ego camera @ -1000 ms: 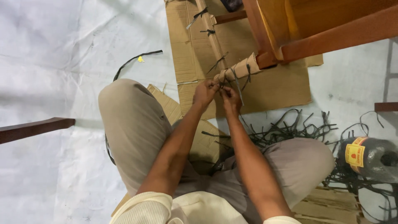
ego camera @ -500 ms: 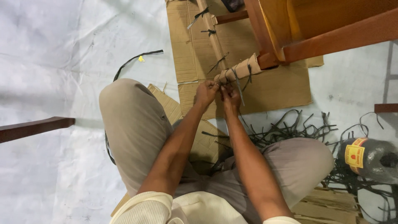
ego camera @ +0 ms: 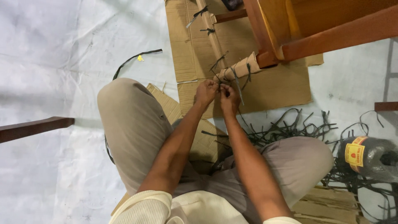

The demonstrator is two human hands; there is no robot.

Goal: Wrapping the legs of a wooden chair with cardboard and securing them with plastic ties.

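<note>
Over flattened cardboard [ego camera: 265, 89], both hands [ego camera: 206, 92] [ego camera: 229, 98] pinch thin black string [ego camera: 218, 66] around the paper-wrapped chair leg [ego camera: 238, 68], fingers closed.

Both hands [ego camera: 217, 94] pinching black strap [ego camera: 216, 66] at cardboard-wrapped leg [ego camera: 238, 67].

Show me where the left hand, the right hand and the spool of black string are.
left hand [ego camera: 206, 92], head view, on the back of the hand.
right hand [ego camera: 229, 98], head view, on the knuckles.
spool of black string [ego camera: 373, 158], head view, on its side.
</note>
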